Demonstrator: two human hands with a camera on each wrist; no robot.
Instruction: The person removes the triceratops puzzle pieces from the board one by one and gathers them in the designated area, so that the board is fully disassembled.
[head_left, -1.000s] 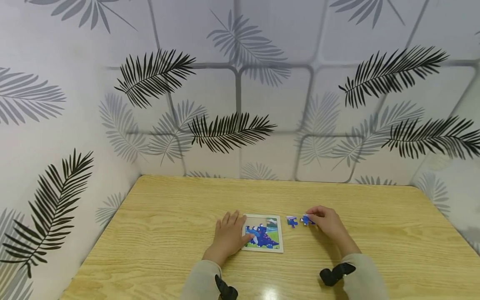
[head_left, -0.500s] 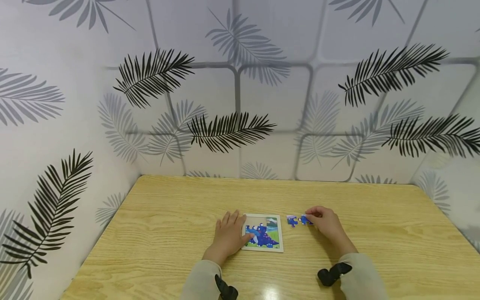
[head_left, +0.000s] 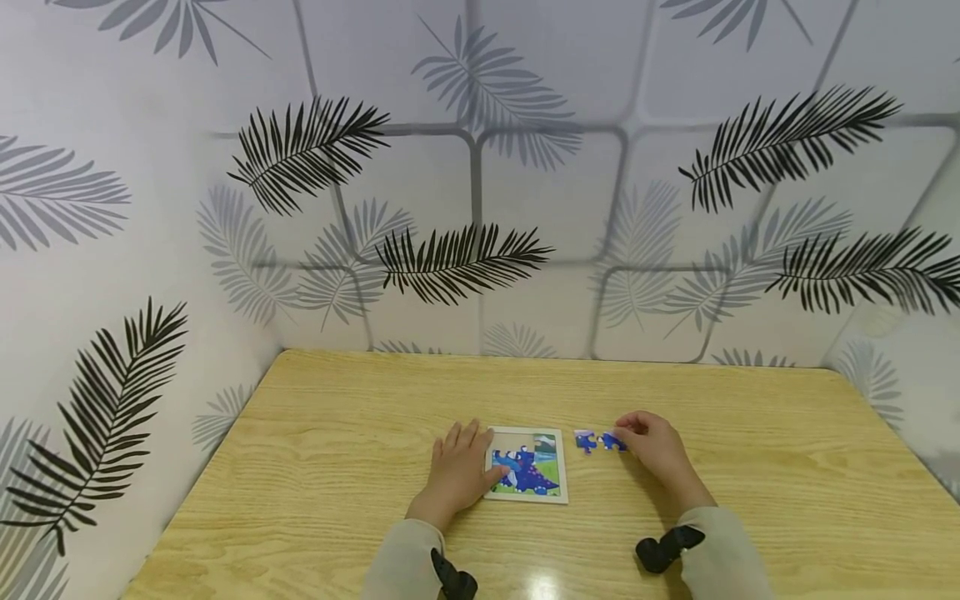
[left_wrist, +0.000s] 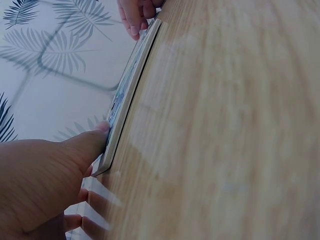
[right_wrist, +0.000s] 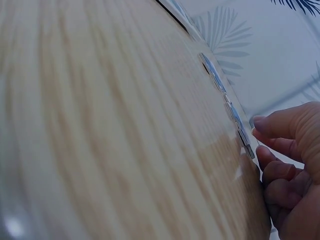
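Observation:
A shallow square puzzle tray (head_left: 564, 479) with a pale rim holds a blue dinosaur picture; bare tray shows at its upper left. My left hand (head_left: 459, 477) rests along the tray's left side with fingers spread, and its thumb (left_wrist: 90, 145) lies over the edge onto the picture. Right of the tray, a blue puzzle piece (head_left: 585, 442) lies on the table. A second blue puzzle piece (head_left: 611, 441) lies just beside it, and my right hand (head_left: 658, 446) pinches its upper right edge between thumb and forefinger. The fingertips partly cover that edge.
The wooden table (head_left: 337, 433) runs back to a wall (head_left: 547, 208) printed with leaves. Black wrist cameras are strapped over both sleeves, the right one (head_left: 660, 554) close above the tabletop.
The piece at my right hand has slid slightly left, closer to the other loose piece, and more of it shows past the fingertips. My left hand and the tray stay in place.

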